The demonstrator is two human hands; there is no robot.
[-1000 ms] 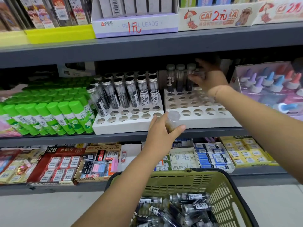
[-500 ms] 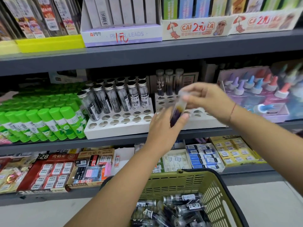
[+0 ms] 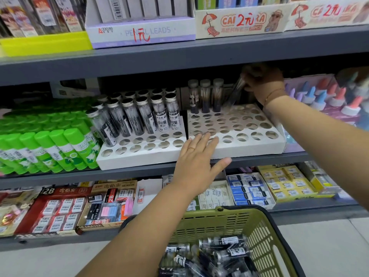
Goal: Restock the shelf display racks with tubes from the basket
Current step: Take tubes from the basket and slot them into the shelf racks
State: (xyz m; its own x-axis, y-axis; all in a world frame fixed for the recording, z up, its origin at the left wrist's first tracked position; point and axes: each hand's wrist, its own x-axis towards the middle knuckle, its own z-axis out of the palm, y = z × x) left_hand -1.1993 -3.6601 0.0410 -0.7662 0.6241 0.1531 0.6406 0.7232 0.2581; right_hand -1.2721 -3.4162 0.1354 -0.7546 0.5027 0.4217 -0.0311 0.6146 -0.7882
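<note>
tubes (image 3: 225, 250), clear plastic with printed labels, lie heaped in the olive-green slotted plastic basket (image 3: 265, 246) below the left wrist, so most of the restocking looks undone. above it the left hand (image 3: 196, 162) is spread flat, fingers straight and holding nothing, its fingertips on the front edge of the white cardboard rack with round holes (image 3: 249, 148). if that steadying touch slips, i judge the light rack could slide back or lift as a tube is pushed in. beyond, at the rack's back row, the right hand (image 3: 263, 82) grips a clear tilted tube (image 3: 236, 90), blurred, its lower end over a hole i cannot pick out. entering slanted, it could catch the hole's rim or knock the three dark-filled upright tubes (image 3: 205, 96) just left of that hand, tipping them together.
</note>
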